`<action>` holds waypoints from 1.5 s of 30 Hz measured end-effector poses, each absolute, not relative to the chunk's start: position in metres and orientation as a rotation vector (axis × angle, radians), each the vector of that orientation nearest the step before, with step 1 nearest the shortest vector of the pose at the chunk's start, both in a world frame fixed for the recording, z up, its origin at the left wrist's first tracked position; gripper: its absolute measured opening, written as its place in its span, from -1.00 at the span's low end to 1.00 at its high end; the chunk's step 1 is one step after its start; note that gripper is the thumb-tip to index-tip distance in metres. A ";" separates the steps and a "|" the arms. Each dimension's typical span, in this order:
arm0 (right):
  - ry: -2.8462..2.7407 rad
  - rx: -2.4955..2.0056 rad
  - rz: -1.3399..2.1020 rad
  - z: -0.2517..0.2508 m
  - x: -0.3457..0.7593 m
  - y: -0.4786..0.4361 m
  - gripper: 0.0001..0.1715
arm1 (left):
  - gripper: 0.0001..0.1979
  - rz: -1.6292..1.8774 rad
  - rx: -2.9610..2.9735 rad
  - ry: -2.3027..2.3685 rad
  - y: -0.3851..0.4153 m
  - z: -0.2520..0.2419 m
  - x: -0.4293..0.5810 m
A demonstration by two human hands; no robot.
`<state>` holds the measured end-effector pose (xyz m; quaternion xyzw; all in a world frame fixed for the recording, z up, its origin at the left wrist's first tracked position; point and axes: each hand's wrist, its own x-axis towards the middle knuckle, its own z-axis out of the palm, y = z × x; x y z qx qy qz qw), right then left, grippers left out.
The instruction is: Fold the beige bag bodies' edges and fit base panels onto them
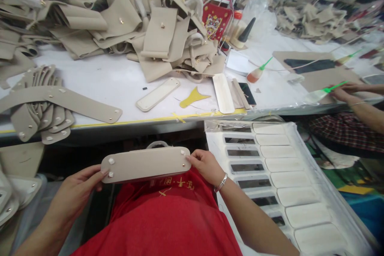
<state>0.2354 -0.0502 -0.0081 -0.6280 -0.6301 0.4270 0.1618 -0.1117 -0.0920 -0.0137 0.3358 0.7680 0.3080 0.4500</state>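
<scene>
Panel [146,164], beige and oblong with rounded ends, sits level in front of my red shirt [168,216], below the edge of the tabletop [99,80]. My left hand [75,194] closes its fingers [100,176] on the left end, thumb beside two small studs. My right hand [207,166] pinches the right end, fingers tight by another stud, a bracelet [221,183] on that wrist. Up on the tabletop lie a long strap [60,102], a yellow scrap [192,98] and a heap of beige pieces [135,20]. To my right stands a white tray [214,148] of pale oblong pads. Farther right, a co-worker's hand [342,92] holds a green-tipped bottle [318,95].
</scene>
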 end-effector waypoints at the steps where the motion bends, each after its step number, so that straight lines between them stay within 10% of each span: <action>1: -1.813 -1.791 1.216 -0.008 0.235 -0.049 -0.62 | -0.53 0.766 0.793 1.874 -0.091 -0.016 -0.114; 45: -1.974 -1.856 1.188 0.002 0.224 -0.041 -0.54 | -0.69 0.626 1.007 1.732 -0.086 0.000 -0.117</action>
